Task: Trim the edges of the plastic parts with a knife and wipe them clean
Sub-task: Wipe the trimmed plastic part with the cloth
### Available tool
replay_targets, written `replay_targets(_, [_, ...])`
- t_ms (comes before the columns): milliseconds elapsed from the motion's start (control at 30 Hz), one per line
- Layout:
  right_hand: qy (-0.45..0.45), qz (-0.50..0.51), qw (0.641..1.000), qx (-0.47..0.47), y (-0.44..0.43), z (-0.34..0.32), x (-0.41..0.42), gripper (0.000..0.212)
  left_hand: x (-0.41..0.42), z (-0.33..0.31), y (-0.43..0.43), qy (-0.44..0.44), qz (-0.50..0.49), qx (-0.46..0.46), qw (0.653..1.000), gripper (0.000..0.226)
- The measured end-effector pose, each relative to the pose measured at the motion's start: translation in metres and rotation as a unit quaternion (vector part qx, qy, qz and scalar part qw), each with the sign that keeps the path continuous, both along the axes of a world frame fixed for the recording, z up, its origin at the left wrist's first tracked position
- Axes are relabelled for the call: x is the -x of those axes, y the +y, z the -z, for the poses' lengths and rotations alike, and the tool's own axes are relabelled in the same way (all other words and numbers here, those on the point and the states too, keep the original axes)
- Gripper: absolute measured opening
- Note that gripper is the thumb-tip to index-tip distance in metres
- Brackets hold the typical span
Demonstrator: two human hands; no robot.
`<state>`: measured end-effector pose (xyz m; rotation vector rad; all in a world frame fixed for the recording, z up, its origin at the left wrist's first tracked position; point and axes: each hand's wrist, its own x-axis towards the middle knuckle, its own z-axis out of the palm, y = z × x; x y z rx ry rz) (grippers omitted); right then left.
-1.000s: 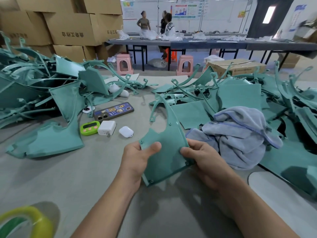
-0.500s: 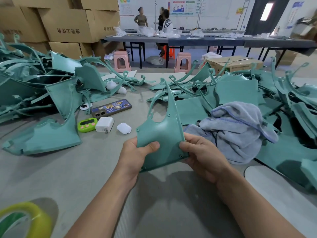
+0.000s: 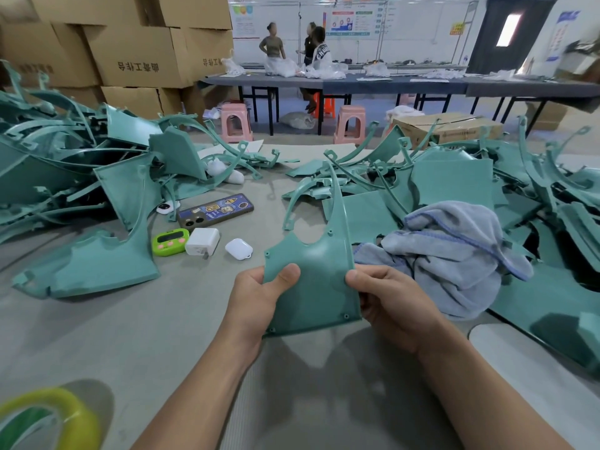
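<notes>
I hold one teal plastic part (image 3: 316,280) upright in front of me, its long thin arm pointing up and away. My left hand (image 3: 259,300) grips its left edge with the thumb on the front face. My right hand (image 3: 386,300) grips its right edge, fingers curled behind it. A grey-blue cloth (image 3: 454,254) lies crumpled just right of the part. No knife shows in view.
Heaps of teal parts lie at the left (image 3: 74,190) and right (image 3: 487,177). A phone (image 3: 216,211), green timer (image 3: 170,241), white charger (image 3: 202,241) and earbud case (image 3: 239,249) sit on the grey table (image 3: 130,336). A yellow tape roll (image 3: 42,420) is near left.
Both hands have tilted the teal part up from a slanted, lower position to a more upright one. The grips stay the same.
</notes>
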<state>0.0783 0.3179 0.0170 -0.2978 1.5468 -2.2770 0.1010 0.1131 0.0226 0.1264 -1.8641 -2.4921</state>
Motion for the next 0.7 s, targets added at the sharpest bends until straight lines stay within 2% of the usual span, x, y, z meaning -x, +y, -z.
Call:
replay_targets(233, [-0.022,0.016,1.000,0.007,0.000,0.002,-0.001,0.032,-0.001,0.000,0.003,-0.002,0.002,-0.005,1.000,0.026])
replay_targets(300, [-0.007,0.069,0.998,-0.013,-0.006,0.002,-0.003,0.022,-0.001,0.001,0.005,0.003,-0.015,0.007,1.000,0.015])
replay_targets(333, [0.014,0.131,0.990,-0.044,-0.010,0.003,-0.004,0.020,-0.001,0.002,0.006,0.011,-0.031,0.019,0.999,0.014])
replay_targets(400, [0.090,0.290,0.939,-0.164,-0.014,0.003,-0.006,0.032,0.001,0.003,0.006,0.027,-0.067,0.037,0.997,0.023])
replay_targets(433, [0.136,0.328,0.909,-0.219,-0.016,0.002,-0.008,0.036,0.002,0.003,0.006,0.033,-0.083,0.041,0.995,0.025])
replay_targets(467, [0.178,0.325,0.893,-0.255,-0.017,0.001,-0.012,0.039,0.002,0.002,0.005,0.038,-0.096,0.047,0.994,0.025])
replay_targets(533, [0.236,0.270,0.884,-0.299,-0.020,-0.002,-0.021,0.040,0.003,0.002,0.003,0.050,-0.112,0.062,0.990,0.023])
replay_targets(567, [0.271,0.278,0.858,-0.337,-0.019,-0.005,-0.021,0.042,0.003,0.003,0.002,0.054,-0.115,0.066,0.990,0.022])
replay_targets(633, [0.337,0.372,0.746,-0.438,-0.006,-0.012,-0.014,0.054,0.004,0.005,0.002,0.049,-0.117,0.064,0.990,0.021])
replay_targets(700, [0.327,0.422,0.639,-0.554,0.016,-0.021,-0.001,0.069,0.005,0.006,0.001,0.049,-0.116,0.053,0.991,0.022])
